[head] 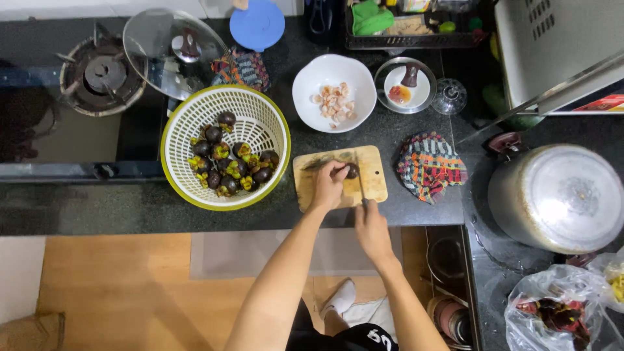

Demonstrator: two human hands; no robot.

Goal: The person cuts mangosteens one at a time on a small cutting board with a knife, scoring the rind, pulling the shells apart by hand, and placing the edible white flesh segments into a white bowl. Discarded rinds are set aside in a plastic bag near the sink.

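Head view, looking straight down on a dark stone counter (130, 214). At centre, a small wooden cutting board (374, 185) with one dark purple, round mangosteen (351, 171) on it, glossy and near black, mostly hidden by fingers. Left hand (330, 185) curled over the fruit, fingers clamped on it and pinning it to the board. Right hand (370, 227) closed around the handle of a knife (361, 185), thin blade standing upright just beside the fruit, tip toward it; whether the edge touches the rind cannot be told.

Left of the board, touching its corner, a white-and-green slotted basket (195, 110) holding more mangosteens, dark skins with yellow-green calyx caps. Behind the board, a white bowl (312, 91) with pale pinkish-white fruit segments. Beside that, a small metal plate (422, 88) with a reddish smear. Right of the board, a patterned cloth pot holder (430, 166). Far right, a large metal pot (556, 198) with its lid on. Upper left, a gas burner (101, 75) and a glass lid (172, 52).
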